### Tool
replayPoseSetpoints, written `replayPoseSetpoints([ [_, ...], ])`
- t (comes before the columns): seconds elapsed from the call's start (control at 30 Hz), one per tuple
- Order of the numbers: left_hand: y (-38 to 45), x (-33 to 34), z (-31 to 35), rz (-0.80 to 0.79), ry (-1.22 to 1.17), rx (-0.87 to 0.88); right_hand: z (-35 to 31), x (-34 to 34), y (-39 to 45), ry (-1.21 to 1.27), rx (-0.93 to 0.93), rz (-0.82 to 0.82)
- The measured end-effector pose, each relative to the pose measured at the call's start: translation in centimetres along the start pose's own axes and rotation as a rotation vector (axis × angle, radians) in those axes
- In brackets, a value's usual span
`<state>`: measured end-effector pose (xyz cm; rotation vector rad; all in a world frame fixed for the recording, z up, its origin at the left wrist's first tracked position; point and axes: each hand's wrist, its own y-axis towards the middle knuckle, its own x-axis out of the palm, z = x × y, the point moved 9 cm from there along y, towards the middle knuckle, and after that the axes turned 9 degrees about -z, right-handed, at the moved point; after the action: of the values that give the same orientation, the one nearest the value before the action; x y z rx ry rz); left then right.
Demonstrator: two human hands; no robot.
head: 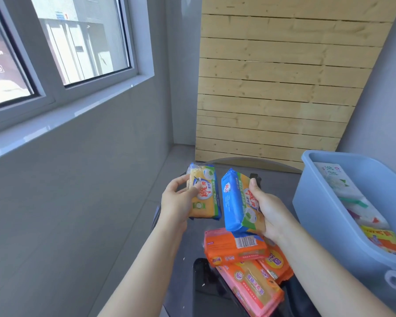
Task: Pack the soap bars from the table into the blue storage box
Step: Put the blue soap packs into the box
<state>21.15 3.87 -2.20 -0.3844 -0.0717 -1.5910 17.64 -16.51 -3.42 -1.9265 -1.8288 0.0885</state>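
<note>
Soap bars: your left hand (177,197) grips one yellow-blue bar (204,192); your right hand (269,210) grips another (238,202), both above the table
Table (183,259): dark glass; orange and pink bars (245,259) piled near you
Blue storage box (325,216): right; packs inside
Room: grey walls; window (55,42) left; wooden slat panel (279,76) behind

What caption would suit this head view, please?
Each hand, left and right, holds a yellow-and-blue soap pack beside the blue box.

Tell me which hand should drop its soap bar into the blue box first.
Right. The right hand holds its soap bar closer to the blue box, which stands on that side. The left hand and its bar are farther away.
</note>
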Motion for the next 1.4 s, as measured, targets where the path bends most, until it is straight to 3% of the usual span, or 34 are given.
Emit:
replayPoseSetpoints([
  [0.13,-1.4,2.0,1.6,-0.169,-0.095,0.036,-2.3,2.5,-0.9,-0.011,-0.126,-0.011],
  [0.23,-2.5,3.4,1.5,-0.285,-0.163,-0.018,-4.5,3.1,-2.0,-0.07,-0.252,0.077],
  [0.6,-7.3,10.5,1.8,-0.486,-0.072,-0.012,-7.2,1.4,-7.6,-0.166,-0.257,0.155],
  [0.7,-8.3,13.3,2.2,-0.497,-0.104,-0.021,-7.9,0.3,-9.2,-0.094,-0.206,0.105],
  [0.77,-8.7,15.0,2.9,-0.495,-0.137,-0.03,-8.6,-0.3,-10.2,-0.013,-0.174,-0.017],
  [0.87,-9.1,18.0,3.5,-0.499,-0.125,-0.029,-10.4,-2.1,-11.9,-0.097,-0.229,-0.15],
  [0.97,-9.2,20.9,4.0,-0.494,-0.022,-0.033,-12.2,-5.0,-13.0,-0.148,-0.29,-0.142],
  [1.13,-8.8,26.4,3.8,-0.625,0.231,-0.054,-14.3,-10.6,-13.0,-0.061,-0.278,-0.056],
  [1.4,-5.7,26.9,0.4,-0.455,0.437,-0.108,-16.6,-20.5,-11.0,-0.197,-0.19,0.299],
])
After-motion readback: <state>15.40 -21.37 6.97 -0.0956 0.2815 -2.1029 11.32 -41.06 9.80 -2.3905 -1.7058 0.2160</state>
